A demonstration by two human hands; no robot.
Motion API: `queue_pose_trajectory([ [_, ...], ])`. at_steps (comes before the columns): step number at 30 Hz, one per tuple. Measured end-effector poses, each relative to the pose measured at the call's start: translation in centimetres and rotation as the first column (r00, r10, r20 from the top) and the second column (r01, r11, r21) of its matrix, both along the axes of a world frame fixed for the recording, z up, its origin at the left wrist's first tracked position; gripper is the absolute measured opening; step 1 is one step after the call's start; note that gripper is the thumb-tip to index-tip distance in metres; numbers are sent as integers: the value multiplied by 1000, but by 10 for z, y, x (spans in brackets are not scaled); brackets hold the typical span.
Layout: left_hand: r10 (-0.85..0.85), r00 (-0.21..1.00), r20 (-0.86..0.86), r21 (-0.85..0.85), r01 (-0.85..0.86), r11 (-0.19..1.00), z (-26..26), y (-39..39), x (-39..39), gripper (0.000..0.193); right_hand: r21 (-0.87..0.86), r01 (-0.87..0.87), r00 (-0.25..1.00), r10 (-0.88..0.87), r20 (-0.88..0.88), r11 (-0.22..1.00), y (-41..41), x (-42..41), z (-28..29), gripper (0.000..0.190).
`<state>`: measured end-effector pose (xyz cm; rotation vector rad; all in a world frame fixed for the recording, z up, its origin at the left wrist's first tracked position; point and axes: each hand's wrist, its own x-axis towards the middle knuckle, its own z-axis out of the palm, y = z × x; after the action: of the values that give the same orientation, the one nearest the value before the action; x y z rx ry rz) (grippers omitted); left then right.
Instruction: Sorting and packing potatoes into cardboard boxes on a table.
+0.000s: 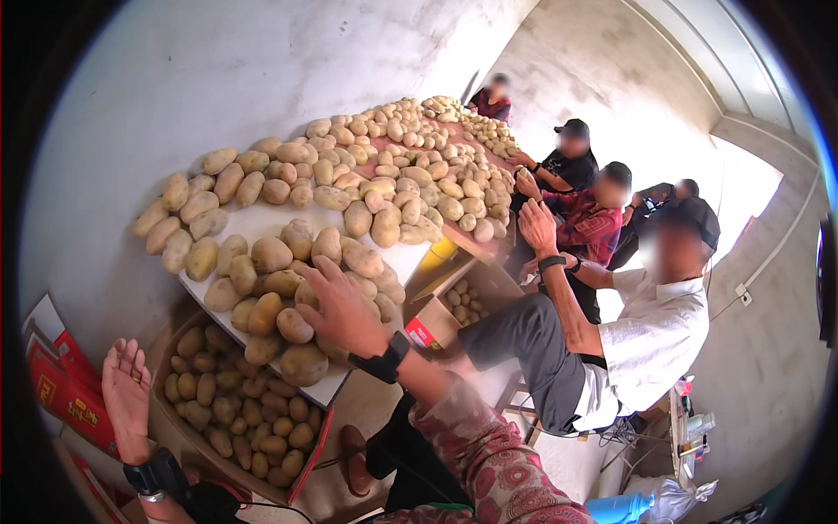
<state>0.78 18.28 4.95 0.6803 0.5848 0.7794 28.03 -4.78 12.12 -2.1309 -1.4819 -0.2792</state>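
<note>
My right hand [347, 308] reaches over a heap of potatoes [272, 255] on a white board [252, 219]. Its fingers are spread across the heap's right side, and the palm hides the potatoes beneath it. My left hand [126, 393] is at the lower left, palm turned up, fingers extended, holding nothing. It is beside a cardboard box [171, 419] of potatoes that stands below the board's near edge. Several large potatoes, such as a rounded one [304, 365], lie right at that edge.
More potatoes [406, 177] cover the long table toward the back. A seated person in a white shirt [648, 321] is on the right, with others beyond. An open carton [435, 314] with potatoes stands under the table. Red printed cardboard [72, 386] leans at left.
</note>
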Motion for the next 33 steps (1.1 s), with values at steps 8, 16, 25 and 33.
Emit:
queue_pose_trajectory([
  [8,-23,1000,4,6,23,1000,5,-3,6,27,117,-623,621,580,-527,773,-13,-103,-77,37],
  [16,56,998,-43,-49,-58,997,10,-7,4,27,-536,-495,830,189,-525,684,-13,-137,-196,43],
  [25,34,999,-28,-19,-35,999,8,-5,0,28,-755,-31,986,-101,-129,656,-5,-139,-241,32],
  [33,-18,1000,22,29,18,999,5,-3,-1,29,-851,204,966,-240,96,484,5,-150,-256,26],
])
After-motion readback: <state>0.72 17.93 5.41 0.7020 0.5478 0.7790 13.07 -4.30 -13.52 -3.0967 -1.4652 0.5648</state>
